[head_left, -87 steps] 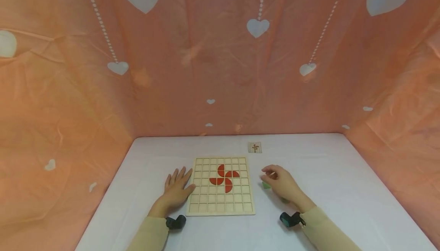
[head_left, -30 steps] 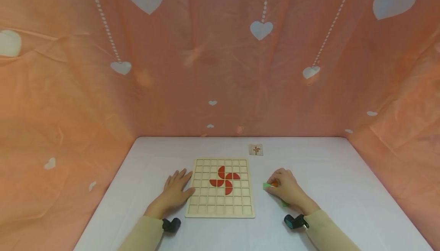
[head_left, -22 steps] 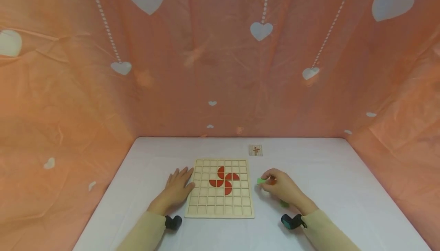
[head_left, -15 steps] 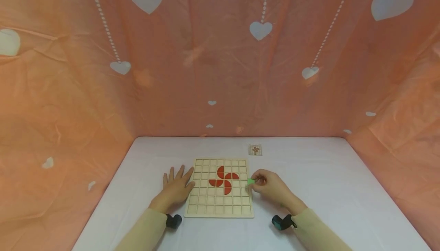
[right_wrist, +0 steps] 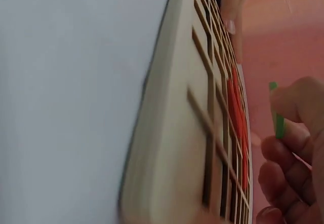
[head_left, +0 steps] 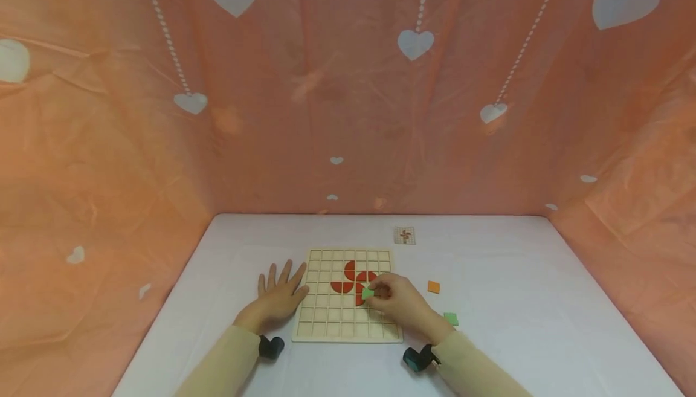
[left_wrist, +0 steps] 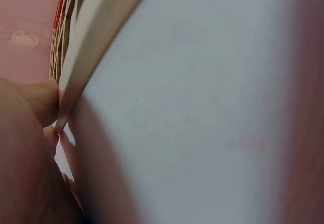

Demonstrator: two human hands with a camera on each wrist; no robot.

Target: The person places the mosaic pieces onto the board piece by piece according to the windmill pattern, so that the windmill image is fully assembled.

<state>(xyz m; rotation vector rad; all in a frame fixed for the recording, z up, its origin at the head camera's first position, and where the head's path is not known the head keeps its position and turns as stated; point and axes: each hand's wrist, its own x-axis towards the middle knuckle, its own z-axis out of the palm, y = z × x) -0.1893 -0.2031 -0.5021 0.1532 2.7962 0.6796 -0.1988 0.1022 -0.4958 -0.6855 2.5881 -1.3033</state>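
Note:
A pale wooden grid board (head_left: 321, 329) lies on the table with red quarter-round pieces (head_left: 342, 287) set in a pinwheel near its middle. My left hand (head_left: 275, 297) rests flat beside it, fingers spread, thumb and fingertips at the left edge; the left wrist view shows the thumb (left_wrist: 44, 101) against the board's side. Between thumb and fingers, my right hand (head_left: 401, 305) pinches a thin green square tile (head_left: 367, 293) over the lower red pieces. In the right wrist view the tile (right_wrist: 280, 125) is held edge-on above the grid.
An orange square tile (head_left: 433, 287) and another green tile (head_left: 451, 319) lie on the white table right of the board, the green one close by the right forearm. Behind the board lies a small pattern card (head_left: 405, 235). Orange cloth with hearts (head_left: 415, 45) encloses the table.
My right hand has taken up the green tile and carried it left from the table to over the board. The orange tile now shows uncovered. My left hand stays at the board's edge.

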